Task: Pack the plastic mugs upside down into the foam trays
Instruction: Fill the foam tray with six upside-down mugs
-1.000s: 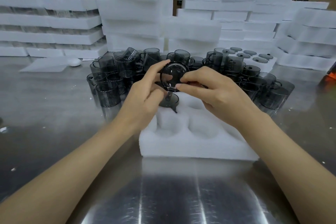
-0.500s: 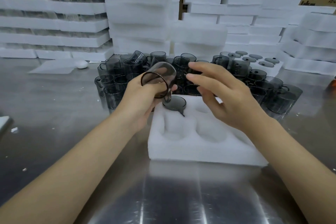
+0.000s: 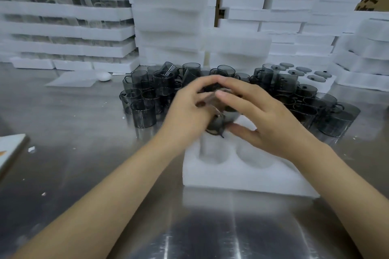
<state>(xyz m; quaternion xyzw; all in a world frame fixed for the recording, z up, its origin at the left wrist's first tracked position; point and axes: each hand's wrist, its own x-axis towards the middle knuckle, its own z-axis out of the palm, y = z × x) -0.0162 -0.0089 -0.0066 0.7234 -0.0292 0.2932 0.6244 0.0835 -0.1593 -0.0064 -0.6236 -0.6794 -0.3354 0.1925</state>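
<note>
Head view puts the mug (image 3: 230, 114) at the centre of the frame, clasped between both hands just above the far end of the foam tray (image 3: 242, 176). The left hand (image 3: 189, 109) wraps it from the left. The right hand (image 3: 265, 118) lays its fingers over the top with the thumb tucked beneath, so the two hands are together and closed on the one mug. Motion blur hides which way its mouth faces.

Directly below it, a seated mug (image 3: 213, 128) fills the tray's far-left pocket, its handle poking toward the lower right. The empty pockets (image 3: 210, 153) lie nearer the bottom of the frame.

To do this step well, the mouth probably needs to face fully down before the mug descends. The handle should be turned so it does not foul the neighbour's handle. A straight drop into the next free pocket, finished with a flat press on the base, should seat it level. A tilted entry would likely gouge the soft foam. The tray looks light and may slide on the steel table (image 3: 84, 132), so one hand could steady it.

Behind the hands, loose mugs (image 3: 145, 101) crowd the middle of the frame. A packed tray (image 3: 328, 82) at the upper right shows round bases. Foam stacks (image 3: 168, 17) fill the top.
</note>
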